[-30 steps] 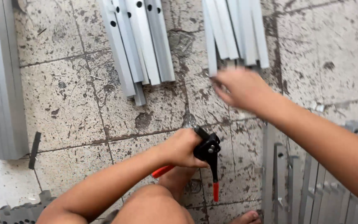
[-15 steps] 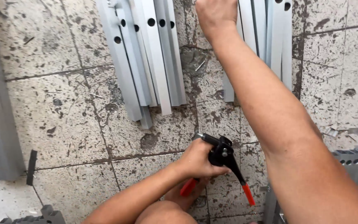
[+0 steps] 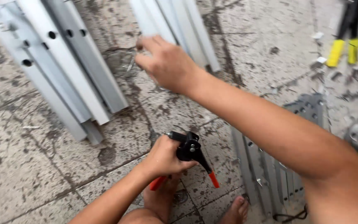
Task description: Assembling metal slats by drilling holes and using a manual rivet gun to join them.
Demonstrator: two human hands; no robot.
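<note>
The person crouched over the stained tile floor (image 3: 30,174). Their left hand (image 3: 164,157) was clenched around a hand riveter (image 3: 189,151), black-headed with orange-red handles, held low just above a bare foot (image 3: 237,209). The right hand (image 3: 166,62) reached well forward of the tool, fingers loosely spread and gripping nothing, hovering over small rivets (image 3: 130,64) scattered on the floor between two bundles of grey aluminium profiles (image 3: 63,70), the nearer ends of the second bundle (image 3: 179,25) just behind its fingers.
</note>
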